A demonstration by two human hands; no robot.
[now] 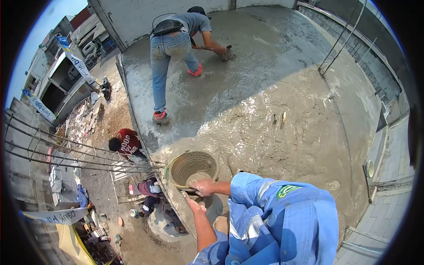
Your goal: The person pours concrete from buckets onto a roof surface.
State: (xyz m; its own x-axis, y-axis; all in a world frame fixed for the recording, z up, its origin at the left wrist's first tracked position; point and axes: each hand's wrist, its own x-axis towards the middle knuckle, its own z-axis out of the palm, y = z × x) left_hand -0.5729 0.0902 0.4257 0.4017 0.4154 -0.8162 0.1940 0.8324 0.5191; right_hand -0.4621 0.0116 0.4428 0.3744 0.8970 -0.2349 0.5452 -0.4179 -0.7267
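Observation:
A bucket (194, 164), its inside coated with grey mortar, is tilted at the edge of the wet concrete slab (282, 128). My right hand (204, 187) lies against the bucket's near rim, fingers pointing left. Below it, my left hand (194, 204) reaches up to the bucket's underside with the fingers stretched out. How firmly either hand grips cannot be made out. Grey mortar shows in the bucket's mouth. Two small trowel-like tools (282, 120) lie on the wet surface to the right.
A co-worker (174, 48) bends over the slab at the top, hands in the mortar. Rebar rods (79, 152) stick out past the slab's left edge, above a drop. Several people, one in a red shirt (129, 142), are below. Thin upright rods (342, 39) stand at right.

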